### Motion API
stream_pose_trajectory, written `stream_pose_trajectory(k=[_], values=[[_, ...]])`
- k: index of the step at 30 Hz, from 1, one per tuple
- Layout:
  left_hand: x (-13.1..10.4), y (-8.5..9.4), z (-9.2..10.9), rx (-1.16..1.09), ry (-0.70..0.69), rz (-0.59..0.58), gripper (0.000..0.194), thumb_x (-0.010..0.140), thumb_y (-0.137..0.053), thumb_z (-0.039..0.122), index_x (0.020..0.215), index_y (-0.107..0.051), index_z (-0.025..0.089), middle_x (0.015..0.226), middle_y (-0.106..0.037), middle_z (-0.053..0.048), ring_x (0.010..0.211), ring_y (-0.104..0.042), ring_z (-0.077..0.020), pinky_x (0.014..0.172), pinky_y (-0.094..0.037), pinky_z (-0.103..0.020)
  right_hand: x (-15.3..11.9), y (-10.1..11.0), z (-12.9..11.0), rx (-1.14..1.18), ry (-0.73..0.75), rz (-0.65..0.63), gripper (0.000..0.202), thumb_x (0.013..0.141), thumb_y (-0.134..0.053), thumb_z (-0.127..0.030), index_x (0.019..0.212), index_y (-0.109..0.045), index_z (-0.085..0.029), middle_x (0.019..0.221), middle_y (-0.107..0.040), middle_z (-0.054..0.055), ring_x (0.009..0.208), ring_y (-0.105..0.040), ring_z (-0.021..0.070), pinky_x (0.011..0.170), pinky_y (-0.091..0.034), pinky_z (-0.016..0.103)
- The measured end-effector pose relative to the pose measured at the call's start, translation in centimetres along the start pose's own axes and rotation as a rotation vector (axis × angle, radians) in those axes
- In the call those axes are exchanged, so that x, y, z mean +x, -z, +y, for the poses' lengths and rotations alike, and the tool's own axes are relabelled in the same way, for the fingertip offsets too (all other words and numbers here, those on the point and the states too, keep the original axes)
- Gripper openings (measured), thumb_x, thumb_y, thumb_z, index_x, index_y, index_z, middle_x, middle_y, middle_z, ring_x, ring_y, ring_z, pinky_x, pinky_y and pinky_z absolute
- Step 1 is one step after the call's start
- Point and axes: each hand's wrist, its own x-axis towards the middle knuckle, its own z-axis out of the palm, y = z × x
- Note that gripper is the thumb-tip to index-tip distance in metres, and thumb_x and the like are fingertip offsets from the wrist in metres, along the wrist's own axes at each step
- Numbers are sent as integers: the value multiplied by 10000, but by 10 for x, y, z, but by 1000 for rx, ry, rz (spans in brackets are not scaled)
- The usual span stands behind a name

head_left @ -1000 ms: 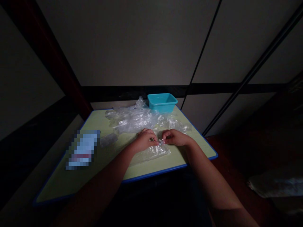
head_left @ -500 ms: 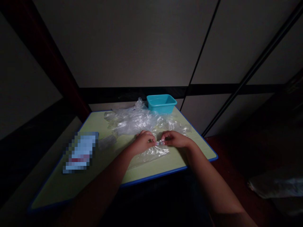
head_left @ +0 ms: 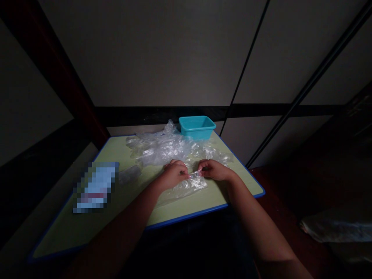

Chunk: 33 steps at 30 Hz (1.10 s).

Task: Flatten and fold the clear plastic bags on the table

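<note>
Two bare hands: one left hand, one right hand. One yellow-green, blue-edged surface; one turquoise rectangular plastic tub; one pixelated pale-blue item; one crinkled clear plastic heap, its pieces uncountable; one clear plastic piece beneath the fingers.

From my distant place, I am not reading any text, number, brand or sign in this view. Toward the left side of the table, coarse square blocks are covering a pale blue flat item, and a reddish band is showing near its lower end; whether this band is carrying writing, I am not managing to tell.
</note>
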Motion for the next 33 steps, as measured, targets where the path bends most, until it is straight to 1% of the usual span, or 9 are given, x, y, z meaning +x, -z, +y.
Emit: stream_pose_trajectory(k=[5,10,17,21,23,26,28,30,33], values=[[0,0,-1,13,0,3,116,793,-659,274,690,-697,236,935,-671,-10,997,-535,-206,885,-391,-334,0,0,0,-26,1,16,136,749,-643,-300,737,-634,-165,748,-613,13,722,-543,151,698,-439,279],[0,-1,-1,19,-12,-1,114,804,-654,260,705,-706,234,946,-669,-12,993,-536,-200,890,-380,-336,0,0,-1,-45,13,35,197,782,-620,-356,772,-636,-160,764,-620,19,730,-548,150,713,-444,284],[-1,-2,1,67,1,7,137,814,-651,272,688,-679,224,958,-655,-16,1004,-522,-212,885,-374,-351,3,-2,4,-122,22,66,138,787,-602,-277,725,-636,-159,729,-622,17,702,-544,142,684,-436,267],[-6,2,11,121,10,64,58,837,-630,273,849,-665,229,991,-630,-42,1051,-499,-242,932,-362,-395,5,-4,6,-187,21,76,112,788,-588,-226,727,-651,-157,738,-641,23,687,-554,140,669,-433,256],[-11,4,20,147,-51,71,147,849,-615,262,988,-644,224,1070,-613,-63,1086,-500,-243,960,-365,-387,7,-5,7,-231,25,82,96,778,-583,-188,733,-661,-156,744,-651,24,707,-562,144,705,-431,263],[-20,5,35,190,-240,-30,334,861,-615,303,1181,-581,214,1267,-573,-91,1195,-489,-242,1036,-339,-373,9,-6,8,-309,28,94,65,736,-608,-144,734,-673,-152,746,-655,29,754,-566,163,779,-416,296],[-25,3,42,210,-336,-137,482,861,-622,375,1304,-500,229,1417,-482,-96,1305,-424,-241,1096,-282,-376,9,-6,9,-349,27,91,69,697,-632,-118,737,-678,-149,748,-657,30,764,-566,168,797,-411,304],[-30,1,43,232,-365,-218,601,861,-609,447,1392,-405,253,1505,-374,-93,1373,-349,-234,1129,-229,-386,10,-6,9,-374,28,74,100,672,-633,-90,739,-683,-146,745,-661,27,755,-570,164,791,-413,294],[-36,2,38,277,-348,-257,676,871,-564,510,1449,-309,269,1538,-305,-86,1409,-286,-227,1150,-161,-414,10,-6,10,-398,25,61,118,698,-601,-84,746,-693,-140,738,-665,31,728,-571,152,766,-420,278]])
